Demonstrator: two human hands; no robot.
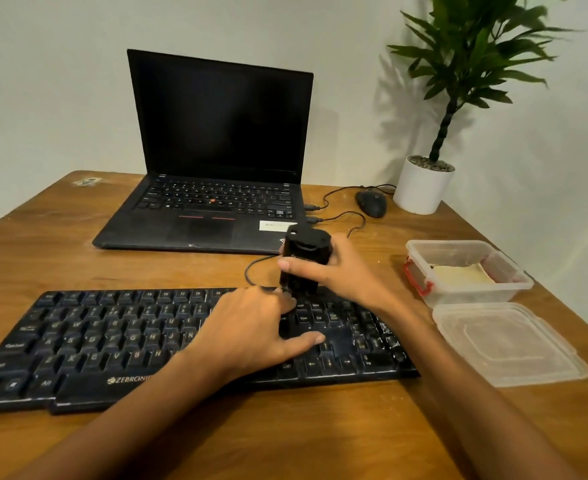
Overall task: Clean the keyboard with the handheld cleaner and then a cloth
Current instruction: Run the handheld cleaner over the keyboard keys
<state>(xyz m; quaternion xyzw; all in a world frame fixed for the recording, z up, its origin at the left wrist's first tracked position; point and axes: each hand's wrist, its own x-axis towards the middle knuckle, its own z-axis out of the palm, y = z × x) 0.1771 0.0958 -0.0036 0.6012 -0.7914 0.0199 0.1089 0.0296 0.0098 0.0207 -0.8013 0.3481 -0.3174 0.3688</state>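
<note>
Gripping the cleaner (304, 259) upright on the keyboard (112, 341) (far edge), right hand (341, 271) wraps it; left hand (254, 330) lies spread on keys.

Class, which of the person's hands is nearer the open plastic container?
Right. The right hand grips the handheld cleaner just left of the container; the left hand lies farther left on the keyboard.

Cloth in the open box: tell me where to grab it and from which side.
Come from above: the lid is off and the box walls block the sides. Pinch the cloth at its near-left edge, away from the walls. The left hand is free.
</note>
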